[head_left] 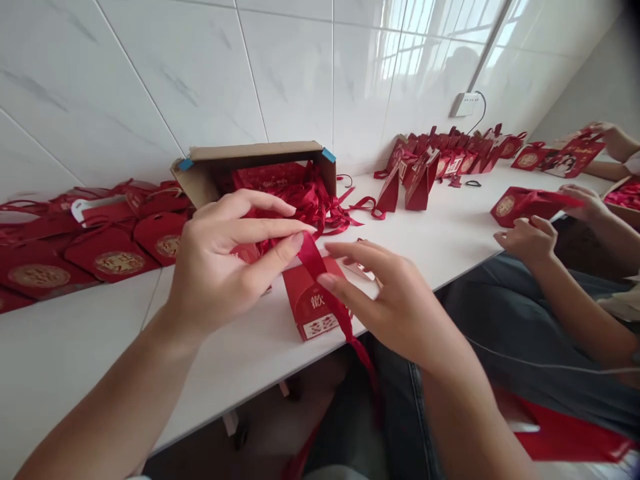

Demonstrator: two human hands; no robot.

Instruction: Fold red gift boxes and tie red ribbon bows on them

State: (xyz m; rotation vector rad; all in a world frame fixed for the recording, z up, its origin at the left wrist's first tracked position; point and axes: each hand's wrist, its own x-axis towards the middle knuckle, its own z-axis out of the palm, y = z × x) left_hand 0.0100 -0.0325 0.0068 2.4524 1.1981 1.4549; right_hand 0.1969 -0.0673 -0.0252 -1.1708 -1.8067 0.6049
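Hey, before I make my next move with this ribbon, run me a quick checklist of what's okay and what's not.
1. Ribbon pinched in the left hand: ok, between thumb and fingers.
2. Right hand closed on the ribbon: not ok, its thumb and index finger stand apart beside it.
3. Red box resting on the table: ok, beneath the ribbon.
4. Ribbon's loose end kept on the table: not ok, it hangs over the front edge.
5. Ribbon threaded through the box: cannot tell, the hands hide part of it.
6. Spare ribbons within view: ok, spilling from the open carton.
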